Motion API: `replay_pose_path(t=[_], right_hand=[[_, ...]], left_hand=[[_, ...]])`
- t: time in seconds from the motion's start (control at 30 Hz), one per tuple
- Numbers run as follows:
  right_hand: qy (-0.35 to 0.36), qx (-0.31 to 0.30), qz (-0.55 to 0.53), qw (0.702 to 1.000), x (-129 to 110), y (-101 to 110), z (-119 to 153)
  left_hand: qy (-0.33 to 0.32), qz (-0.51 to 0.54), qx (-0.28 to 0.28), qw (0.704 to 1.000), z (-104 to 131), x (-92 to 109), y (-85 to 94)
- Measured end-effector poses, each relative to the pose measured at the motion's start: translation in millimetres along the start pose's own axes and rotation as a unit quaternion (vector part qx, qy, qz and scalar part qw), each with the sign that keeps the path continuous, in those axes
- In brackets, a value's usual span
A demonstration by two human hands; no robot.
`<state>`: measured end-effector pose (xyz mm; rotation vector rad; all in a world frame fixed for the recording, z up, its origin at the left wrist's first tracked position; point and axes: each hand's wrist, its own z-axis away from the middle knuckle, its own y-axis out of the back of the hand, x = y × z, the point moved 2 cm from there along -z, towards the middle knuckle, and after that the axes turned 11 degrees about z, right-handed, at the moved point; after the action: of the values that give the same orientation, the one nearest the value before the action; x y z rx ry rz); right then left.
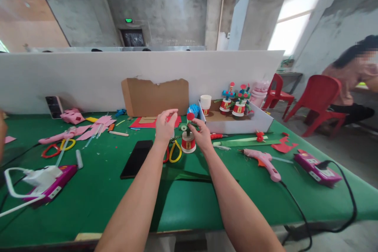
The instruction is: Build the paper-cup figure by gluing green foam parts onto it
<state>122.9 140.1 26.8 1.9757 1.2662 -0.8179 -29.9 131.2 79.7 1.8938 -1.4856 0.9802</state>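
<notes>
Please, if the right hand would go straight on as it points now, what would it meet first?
The small red-and-white paper-cup figure with a round red top; the right hand's fingertips seem to be at it, though depth is unclear.

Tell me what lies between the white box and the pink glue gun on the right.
Green strips and a small red object lie between the box and the glue gun, in the head view.

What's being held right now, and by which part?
The right hand has the paper-cup figure by its upper part, just below the red disc. Nothing shows in the left hand, though its grip is unclear.
</notes>
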Motion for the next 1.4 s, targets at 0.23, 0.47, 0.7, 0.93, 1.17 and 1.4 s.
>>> replay_pose_path(t=[0.23,0.47,0.7,0.93,1.17,1.4], right_hand=[[0.029,-0.038,0.005,0.999,-4,-1,0],[0.047,-0.057,0.021,0.997,-4,-5,2],[0.063,-0.066,0.039,0.995,-4,-3,1],[0.071,-0.062,0.041,0.995,-3,-3,0],[0.057,-0.055,0.035,0.996,-7,-2,1],[0.072,-0.052,0.022,0.996,-10,-1,2]], left_hand=[[0.11,0.152,-0.105,0.977,4,-16,-13.2],[0.116,0.221,-0.103,0.963,14,-14,-8.2],[0.105,0.197,-0.078,0.972,7,-14,-11.7],[0.094,0.175,-0.055,0.979,7,-18,-12.1],[0.086,0.17,-0.049,0.981,9,-16,-10.8],[0.092,0.164,-0.04,0.981,9,-18,-12.5]])
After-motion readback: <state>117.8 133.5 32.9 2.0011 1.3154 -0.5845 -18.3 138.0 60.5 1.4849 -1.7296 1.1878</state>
